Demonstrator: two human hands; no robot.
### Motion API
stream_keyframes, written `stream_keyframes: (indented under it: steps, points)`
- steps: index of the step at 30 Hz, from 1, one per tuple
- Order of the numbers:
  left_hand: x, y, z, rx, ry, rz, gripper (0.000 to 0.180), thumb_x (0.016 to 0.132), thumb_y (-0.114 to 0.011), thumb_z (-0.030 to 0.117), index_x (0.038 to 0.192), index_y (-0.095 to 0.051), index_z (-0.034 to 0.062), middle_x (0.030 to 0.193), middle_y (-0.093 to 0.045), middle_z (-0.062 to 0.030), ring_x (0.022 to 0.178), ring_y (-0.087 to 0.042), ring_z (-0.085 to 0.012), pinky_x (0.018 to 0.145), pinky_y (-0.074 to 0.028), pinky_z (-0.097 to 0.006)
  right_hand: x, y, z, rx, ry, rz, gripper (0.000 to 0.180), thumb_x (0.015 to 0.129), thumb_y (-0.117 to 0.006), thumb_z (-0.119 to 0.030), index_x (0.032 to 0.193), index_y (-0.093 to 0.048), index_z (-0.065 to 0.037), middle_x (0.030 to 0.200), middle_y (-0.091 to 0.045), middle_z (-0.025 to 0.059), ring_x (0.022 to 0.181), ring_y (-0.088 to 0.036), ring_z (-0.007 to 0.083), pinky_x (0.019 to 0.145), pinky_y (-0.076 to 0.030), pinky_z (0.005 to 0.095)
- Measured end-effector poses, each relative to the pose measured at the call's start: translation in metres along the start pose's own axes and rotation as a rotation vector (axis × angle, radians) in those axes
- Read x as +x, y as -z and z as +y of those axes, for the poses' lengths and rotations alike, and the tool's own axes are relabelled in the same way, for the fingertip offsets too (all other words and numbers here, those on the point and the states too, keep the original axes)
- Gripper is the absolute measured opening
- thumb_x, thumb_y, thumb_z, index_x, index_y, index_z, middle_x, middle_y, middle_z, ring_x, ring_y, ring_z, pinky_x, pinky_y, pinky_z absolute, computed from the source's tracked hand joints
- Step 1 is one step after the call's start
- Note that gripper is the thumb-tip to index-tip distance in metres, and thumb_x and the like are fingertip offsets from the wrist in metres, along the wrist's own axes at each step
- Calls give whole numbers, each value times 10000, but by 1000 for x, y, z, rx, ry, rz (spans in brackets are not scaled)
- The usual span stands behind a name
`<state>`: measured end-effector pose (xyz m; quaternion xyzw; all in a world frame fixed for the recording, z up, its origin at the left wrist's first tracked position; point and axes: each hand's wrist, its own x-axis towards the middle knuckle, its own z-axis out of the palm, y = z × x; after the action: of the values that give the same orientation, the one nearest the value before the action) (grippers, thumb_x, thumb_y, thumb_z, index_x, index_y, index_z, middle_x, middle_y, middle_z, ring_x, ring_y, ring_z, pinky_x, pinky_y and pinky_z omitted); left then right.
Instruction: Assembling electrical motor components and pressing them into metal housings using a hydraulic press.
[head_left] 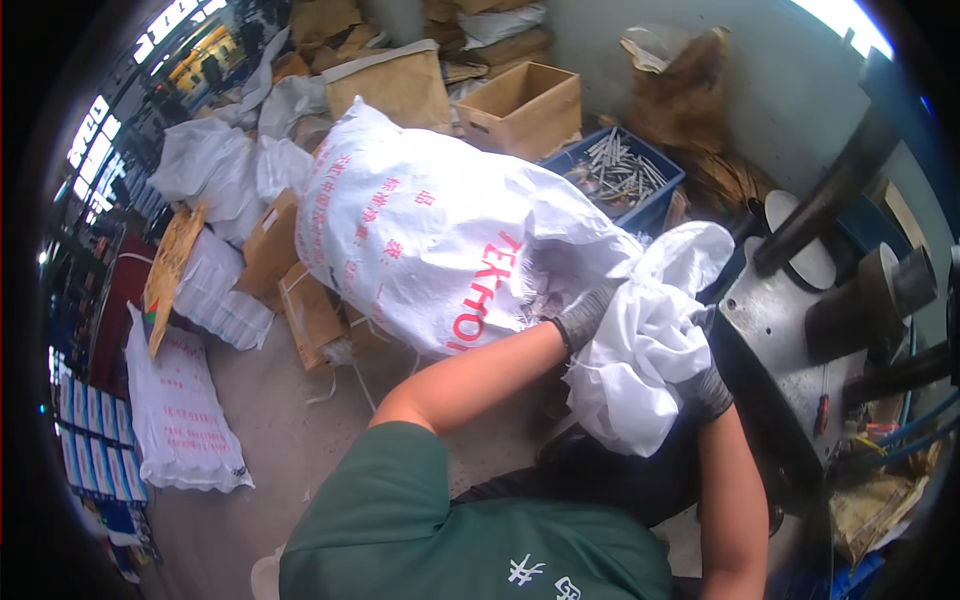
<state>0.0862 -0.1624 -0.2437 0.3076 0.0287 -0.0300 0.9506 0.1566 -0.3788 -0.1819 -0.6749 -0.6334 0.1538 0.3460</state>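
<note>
A large, bulging white woven sack (420,210) with red print lies tilted in front of me. Its near side has a frayed patch close to my left wrist. At its right end, white material (640,370) is bunched and twisted into loose folds. My left hand (590,315), in a dark grey glove, is closed around the gathered neck between the full part and the folds. My right hand (708,388), gloved alike, grips the right side of the folds. The white material partly hides the fingers of both hands.
Behind the sack stand a wooden box (525,105) and a blue crate (650,205) of thin metal pieces. Machinery with a metal plate (790,310) and thick dark posts is close on my right; a screwdriver (822,412) lies on it. Cardboard (305,310) and a flat white sack (185,410) are at left.
</note>
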Motion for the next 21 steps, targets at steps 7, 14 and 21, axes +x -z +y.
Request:
stream_keyframes:
  steps: [7,14,21]
  points:
    - [-44,13,96,2315,54,309,306,937,-633,312,1099,-727,71,1032,-760,-189,986,-739,-350,838,-572,-469,-4,26,16,-885,-77,446,186,876,-660,-119,1060,-670,-94,1095,-655,97,992,-648,299,902,-501,432]
    - [-64,79,115,2709,585,225,269,911,-616,193,1114,-775,116,1037,-785,-119,971,-763,-309,779,-592,-509,0,-5,69,59,-163,956,320,943,-692,-95,1249,-615,-42,1166,-647,126,1068,-642,260,920,-525,371]
    - [-150,26,155,2719,394,291,430,886,-638,173,1313,-668,134,1133,-762,-136,1013,-751,-317,859,-590,-477,72,-24,39,568,-87,1217,325,956,-693,-104,1254,-611,-5,1165,-654,124,1051,-640,243,912,-530,369]
